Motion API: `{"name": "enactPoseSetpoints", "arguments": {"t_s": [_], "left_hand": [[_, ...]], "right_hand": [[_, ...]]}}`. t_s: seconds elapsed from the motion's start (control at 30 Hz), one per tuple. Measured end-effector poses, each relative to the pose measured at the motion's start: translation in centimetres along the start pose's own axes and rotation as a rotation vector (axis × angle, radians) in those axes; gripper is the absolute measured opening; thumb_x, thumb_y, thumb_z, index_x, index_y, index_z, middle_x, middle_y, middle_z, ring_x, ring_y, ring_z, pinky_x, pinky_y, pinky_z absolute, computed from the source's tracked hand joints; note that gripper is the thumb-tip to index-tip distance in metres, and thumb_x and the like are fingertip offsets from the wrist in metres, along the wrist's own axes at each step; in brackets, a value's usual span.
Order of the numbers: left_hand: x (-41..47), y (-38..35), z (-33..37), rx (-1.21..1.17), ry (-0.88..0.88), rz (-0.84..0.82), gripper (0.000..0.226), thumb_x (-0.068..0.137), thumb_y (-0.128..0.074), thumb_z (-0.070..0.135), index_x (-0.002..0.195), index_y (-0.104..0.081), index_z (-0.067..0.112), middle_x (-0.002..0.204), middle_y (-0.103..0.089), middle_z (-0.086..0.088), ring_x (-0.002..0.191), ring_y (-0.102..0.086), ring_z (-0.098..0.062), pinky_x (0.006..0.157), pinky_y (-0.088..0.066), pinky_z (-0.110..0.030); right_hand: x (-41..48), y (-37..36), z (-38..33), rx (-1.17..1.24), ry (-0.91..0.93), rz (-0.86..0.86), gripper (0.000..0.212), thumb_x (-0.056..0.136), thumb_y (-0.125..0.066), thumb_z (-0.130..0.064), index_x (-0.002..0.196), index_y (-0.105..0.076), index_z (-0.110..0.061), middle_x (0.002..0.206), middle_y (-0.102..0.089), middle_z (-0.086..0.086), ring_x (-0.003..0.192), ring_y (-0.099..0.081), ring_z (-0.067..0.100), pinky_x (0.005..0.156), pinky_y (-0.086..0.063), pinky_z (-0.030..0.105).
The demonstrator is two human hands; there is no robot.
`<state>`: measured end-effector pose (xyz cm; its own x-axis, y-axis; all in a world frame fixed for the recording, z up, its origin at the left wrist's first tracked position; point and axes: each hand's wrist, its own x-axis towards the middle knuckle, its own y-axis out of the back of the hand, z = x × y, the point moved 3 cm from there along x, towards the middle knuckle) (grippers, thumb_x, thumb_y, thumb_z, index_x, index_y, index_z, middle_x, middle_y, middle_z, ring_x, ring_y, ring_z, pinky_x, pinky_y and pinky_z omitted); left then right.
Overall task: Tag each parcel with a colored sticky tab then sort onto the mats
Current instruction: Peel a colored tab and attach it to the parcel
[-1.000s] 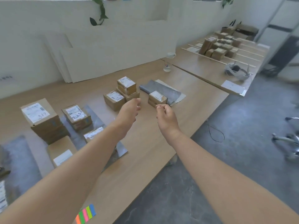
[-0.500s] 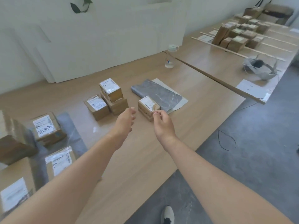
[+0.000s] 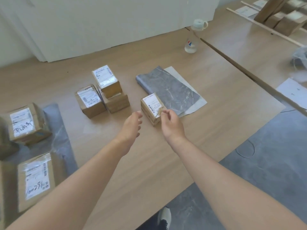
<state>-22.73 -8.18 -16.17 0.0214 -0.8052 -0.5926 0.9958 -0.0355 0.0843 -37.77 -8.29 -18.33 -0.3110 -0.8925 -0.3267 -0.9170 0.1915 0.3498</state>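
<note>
Now the right grip [image 3: 172, 125] has closed the gap to the small parcel [image 3: 150, 105], bringing its pinched pale tab [image 3: 159, 112] to the parcel's near top corner; whether it is stuck down yet I cannot tell. Tagging looks nearly done, and sorting has not begun. The parcel stands on the bench [image 3: 166, 163] at the near edge of the grey mat [image 3: 169, 88]. The left grip [image 3: 132, 126] hovers just beside the parcel, fingers loosely spread, holding nothing.

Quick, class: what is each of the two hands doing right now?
Left hand: open, holding nothing, beside the small parcel.
Right hand: pinches a pale tab at that parcel's label.
</note>
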Motion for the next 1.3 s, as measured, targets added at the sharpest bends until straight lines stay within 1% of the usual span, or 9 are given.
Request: {"name": "enactPoseSetpoints", "arguments": {"t_s": [0.13,0.3,0.47,0.57,0.67,0.73,0.9,1.03,1.3], "left_hand": [[5.2,-1.3,-0.8,-0.048,0.062,-0.010,0.043,0.095,-0.044,0.050,0.126,-0.058,0.024,0.126,-0.055,-0.002,0.118,-0.054,-0.021,0.109,-0.043,-0.043],[10.2,-2.5,-2.3,-0.090,0.119,-0.030,0.044,0.102,-0.037,0.045,0.135,-0.053,0.022,0.140,-0.050,0.001,0.127,-0.050,-0.021,0.111,-0.042,-0.043],[12.8,-3.1,-3.4,-0.164,0.171,-0.049,0.039,0.101,-0.037,0.047,0.122,-0.063,0.029,0.127,-0.060,0.010,0.119,-0.055,-0.017,0.110,-0.043,-0.043],[13.0,-2.9,-3.5,-0.181,0.159,-0.055,0.038,0.099,-0.035,0.043,0.095,-0.073,0.034,0.087,-0.072,0.022,0.096,-0.062,-0.014,0.108,-0.044,-0.041],[12.5,-1.9,-3.4,-0.182,0.140,-0.016,0.039,0.100,-0.033,0.040,0.091,-0.071,0.033,0.077,-0.072,0.025,0.090,-0.063,-0.013,0.106,-0.043,-0.038],[12.1,-1.2,-3.2,-0.195,0.129,0.012,0.039,0.101,-0.033,0.040,0.090,-0.069,0.032,0.073,-0.071,0.026,0.089,-0.061,-0.013,0.105,-0.043,-0.037],[9.8,-0.1,-1.8,-0.217,0.075,0.050,0.040,0.102,-0.035,0.038,0.086,-0.070,0.032,0.074,-0.073,0.023,0.089,-0.060,-0.015,0.106,-0.043,-0.038],[7.1,0.5,-0.1,-0.232,0.013,0.098,0.039,0.103,-0.035,0.036,0.086,-0.069,0.030,0.074,-0.073,0.020,0.084,-0.060,-0.014,0.106,-0.044,-0.038],[-1.8,2.0,4.3,-0.256,-0.102,0.203,0.033,0.104,-0.037,0.036,0.091,-0.065,0.022,0.087,-0.070,0.004,0.084,-0.063,-0.018,0.104,-0.047,-0.040]], "right_hand": [[5.3,-1.0,0.8,-0.192,0.046,-0.011,0.044,0.104,-0.043,-0.035,0.144,-0.052,-0.020,0.144,-0.054,0.000,0.129,-0.051,0.017,0.105,-0.039,0.031],[10.3,-3.3,2.9,-0.338,0.005,-0.064,0.069,0.102,-0.043,-0.034,0.162,-0.019,-0.010,0.168,-0.023,0.007,0.155,-0.019,0.022,0.125,-0.021,0.041],[11.8,-4.8,4.2,-0.341,-0.068,-0.016,0.061,0.100,-0.043,-0.036,0.153,-0.035,-0.009,0.148,-0.043,0.010,0.139,-0.040,0.030,0.114,-0.034,0.045],[11.7,-5.3,4.7,-0.283,-0.090,-0.045,0.042,0.100,-0.042,-0.036,0.134,-0.055,-0.014,0.127,-0.046,0.001,0.124,-0.047,0.018,0.098,-0.037,0.036],[11.2,-5.9,5.1,-0.202,-0.095,-0.064,0.028,0.099,-0.042,-0.035,0.107,-0.064,-0.020,0.109,-0.050,-0.002,0.099,-0.042,-0.013,0.093,-0.038,0.031],[10.6,-6.2,4.9,-0.192,-0.092,-0.062,0.030,0.100,-0.042,-0.037,0.111,-0.064,-0.021,0.116,-0.050,0.002,0.092,-0.041,-0.006,0.091,-0.036,0.029],[8.9,-6.4,2.9,-0.174,-0.028,-0.029,0.038,0.100,-0.042,-0.039,0.126,-0.061,-0.019,0.123,-0.055,0.001,0.111,-0.054,0.014,0.100,-0.043,0.034],[7.0,-5.9,0.6,-0.125,0.019,-0.033,0.034,0.098,-0.043,-0.040,0.120,-0.060,-0.021,0.120,-0.065,-0.002,0.112,-0.061,0.016,0.101,-0.049,0.042],[1.9,-3.2,-5.1,-0.083,0.174,-0.089,0.030,0.101,-0.044,-0.042,0.120,-0.057,-0.023,0.118,-0.066,-0.005,0.107,-0.062,0.014,0.087,-0.048,0.033]]}}
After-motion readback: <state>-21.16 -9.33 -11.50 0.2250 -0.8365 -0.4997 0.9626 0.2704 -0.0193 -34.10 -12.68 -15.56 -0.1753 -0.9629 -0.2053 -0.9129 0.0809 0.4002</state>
